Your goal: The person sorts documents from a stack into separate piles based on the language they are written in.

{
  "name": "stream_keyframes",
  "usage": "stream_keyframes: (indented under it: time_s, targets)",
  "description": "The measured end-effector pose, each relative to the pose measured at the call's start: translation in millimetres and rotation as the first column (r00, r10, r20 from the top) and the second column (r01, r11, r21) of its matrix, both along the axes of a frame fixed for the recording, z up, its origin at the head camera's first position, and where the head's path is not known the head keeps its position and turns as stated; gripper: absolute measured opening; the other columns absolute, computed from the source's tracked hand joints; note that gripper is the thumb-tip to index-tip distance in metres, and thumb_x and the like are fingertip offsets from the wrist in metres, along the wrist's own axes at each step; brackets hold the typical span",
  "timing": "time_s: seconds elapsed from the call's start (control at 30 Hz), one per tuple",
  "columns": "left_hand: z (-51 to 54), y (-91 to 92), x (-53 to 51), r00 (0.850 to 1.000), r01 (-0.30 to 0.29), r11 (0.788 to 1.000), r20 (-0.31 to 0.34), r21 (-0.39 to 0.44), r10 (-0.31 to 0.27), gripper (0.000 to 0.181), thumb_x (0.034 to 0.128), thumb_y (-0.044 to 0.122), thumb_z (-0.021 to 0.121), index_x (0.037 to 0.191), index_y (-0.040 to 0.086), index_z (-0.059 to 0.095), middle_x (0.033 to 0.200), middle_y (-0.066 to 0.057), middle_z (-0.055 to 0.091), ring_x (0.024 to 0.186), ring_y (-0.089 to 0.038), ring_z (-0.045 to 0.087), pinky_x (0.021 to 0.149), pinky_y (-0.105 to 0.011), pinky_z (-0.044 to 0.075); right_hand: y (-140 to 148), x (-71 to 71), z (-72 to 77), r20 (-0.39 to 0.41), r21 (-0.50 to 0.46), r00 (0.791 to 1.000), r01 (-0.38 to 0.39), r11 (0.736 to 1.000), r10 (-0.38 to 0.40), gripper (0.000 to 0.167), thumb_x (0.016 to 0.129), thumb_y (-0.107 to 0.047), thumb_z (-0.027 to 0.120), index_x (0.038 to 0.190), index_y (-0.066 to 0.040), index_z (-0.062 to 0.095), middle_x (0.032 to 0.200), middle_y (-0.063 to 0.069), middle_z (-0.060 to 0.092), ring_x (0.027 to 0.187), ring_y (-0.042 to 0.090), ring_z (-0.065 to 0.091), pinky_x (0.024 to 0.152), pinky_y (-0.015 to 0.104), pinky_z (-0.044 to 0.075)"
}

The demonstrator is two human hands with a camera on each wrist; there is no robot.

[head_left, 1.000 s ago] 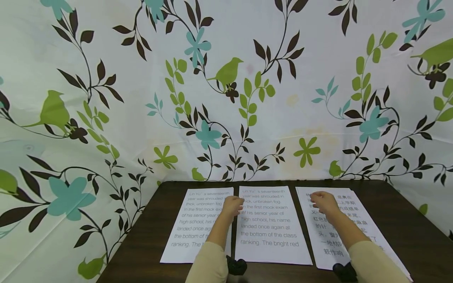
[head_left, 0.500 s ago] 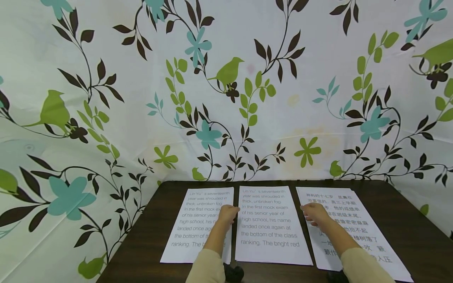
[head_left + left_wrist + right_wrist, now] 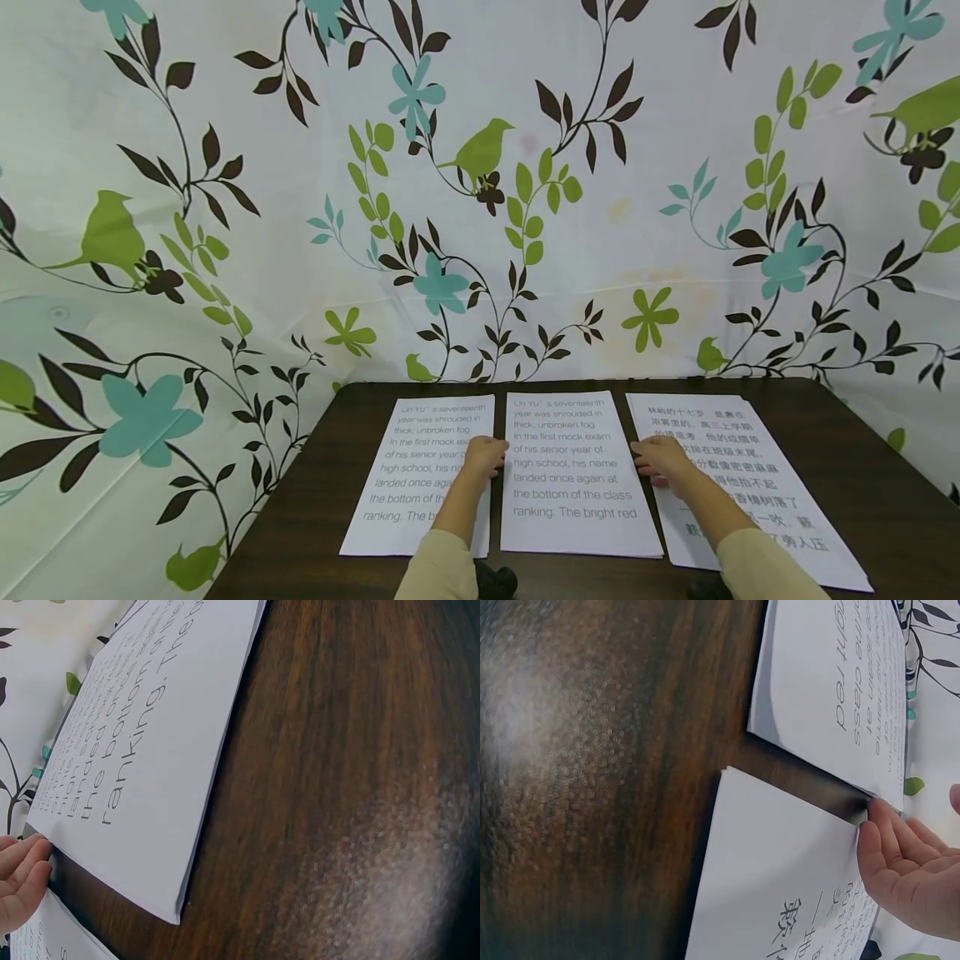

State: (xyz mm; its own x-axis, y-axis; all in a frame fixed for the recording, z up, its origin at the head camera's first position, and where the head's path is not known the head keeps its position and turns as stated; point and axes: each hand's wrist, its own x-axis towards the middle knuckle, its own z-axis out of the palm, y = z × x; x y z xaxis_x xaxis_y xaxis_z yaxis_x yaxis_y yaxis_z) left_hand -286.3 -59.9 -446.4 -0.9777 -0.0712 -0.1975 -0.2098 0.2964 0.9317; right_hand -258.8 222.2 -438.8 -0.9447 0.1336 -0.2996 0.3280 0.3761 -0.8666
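Note:
Three stacks of printed paper lie side by side on a dark wooden table. The middle stack (image 3: 573, 533), in English print, lies between my two hands. My left hand (image 3: 483, 458) reaches over the left stack (image 3: 390, 537), and its fingertips touch the middle stack's left edge, also seen in the left wrist view. From the other side, my right hand (image 3: 663, 462) has its fingertips at the middle stack's right edge, above the right stack (image 3: 817, 558) with Chinese characters. In the right wrist view the right hand's fingers (image 3: 885, 832) are gently bent, with no paper gripped.
The dark wooden table (image 3: 285, 533) shows around the stacks and in narrow strips between them. Behind it hangs a white cloth (image 3: 585, 283) printed with leaves, flowers and green birds. The right stack's sheets are slightly uneven at the edge.
Both hands have come down and nearer me, from above the outer stacks to the middle stack's side edges. The middle stack has shifted very slightly to the right.

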Motion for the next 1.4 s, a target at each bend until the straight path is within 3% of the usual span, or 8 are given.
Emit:
stream_keyframes:
  time_s: [0.17,0.43,0.63,0.73,1.13,1.4]
  targets:
    - [0.1,1.2,0.7,1.000,0.003,1.000,0.000,0.002,-0.003,0.031,0.0788,0.014,0.055,0.097,-0.011,0.054,0.080,-0.013,0.055,0.079,-0.027,0.057,0.065,-0.036,0.046,-2,0.0,2.8,0.010,0.002,1.000,0.003,1.000,-0.003,0.049,0.085,-0.024,0.048,0.112,0.015,0.038,0.091,0.023,0.056,0.076,0.027,0.056,0.063,0.035,0.044]
    - [2.4,3.3,2.1,0.999,-0.025,1.000,-0.047,-0.007,0.025,0.023,0.0764,0.013,0.055,0.086,-0.008,0.059,0.074,-0.013,0.054,0.069,-0.026,0.051,0.059,-0.034,0.042,-6,3.4,9.4,-0.031,0.013,1.000,0.006,1.000,-0.006,0.043,0.086,-0.020,0.045,0.111,0.015,0.040,0.092,0.023,0.056,0.078,0.028,0.055,0.066,0.037,0.044]
    - [3.0,6.2,5.0,0.995,-0.071,0.984,-0.061,0.162,0.082,0.029,0.0764,0.003,0.052,0.100,-0.013,0.053,0.085,-0.016,0.053,0.080,-0.030,0.054,0.066,-0.035,0.048,-11,3.9,5.7,-0.084,-0.088,0.995,0.048,0.995,-0.055,0.039,0.084,-0.013,0.046,0.110,0.016,0.043,0.088,0.021,0.053,0.073,0.025,0.053,0.063,0.033,0.047]
    - [-0.3,6.4,6.2,0.995,-0.072,0.978,-0.047,0.197,0.083,0.035,0.0763,0.000,0.052,0.108,-0.015,0.046,0.089,-0.019,0.052,0.083,-0.031,0.055,0.067,-0.033,0.049,-13,4.7,3.4,-0.095,-0.142,0.992,0.069,0.988,-0.083,0.037,0.080,-0.007,0.046,0.109,0.017,0.044,0.084,0.020,0.052,0.069,0.022,0.053,0.061,0.031,0.048]
    - [-18.3,6.5,9.7,0.997,-0.050,0.999,-0.052,0.017,0.051,0.015,0.0736,0.000,0.056,0.086,-0.008,0.060,0.072,-0.009,0.055,0.062,-0.019,0.055,0.053,-0.028,0.047,-19,9.8,-8.5,-0.086,-0.097,0.992,0.081,0.992,-0.090,0.028,0.079,-0.005,0.048,0.096,0.018,0.050,0.069,0.011,0.053,0.057,0.016,0.051,0.053,0.026,0.047]
    - [-18.3,5.2,11.6,0.995,-0.048,0.999,-0.092,0.006,0.049,0.010,0.0733,-0.001,0.055,0.077,-0.006,0.062,0.065,-0.007,0.057,0.054,-0.016,0.053,0.048,-0.025,0.044,-20,13.4,-6.0,-0.088,-0.042,0.991,0.093,0.995,-0.097,0.027,0.080,-0.004,0.046,0.095,0.017,0.051,0.070,0.012,0.053,0.058,0.016,0.052,0.052,0.026,0.046]
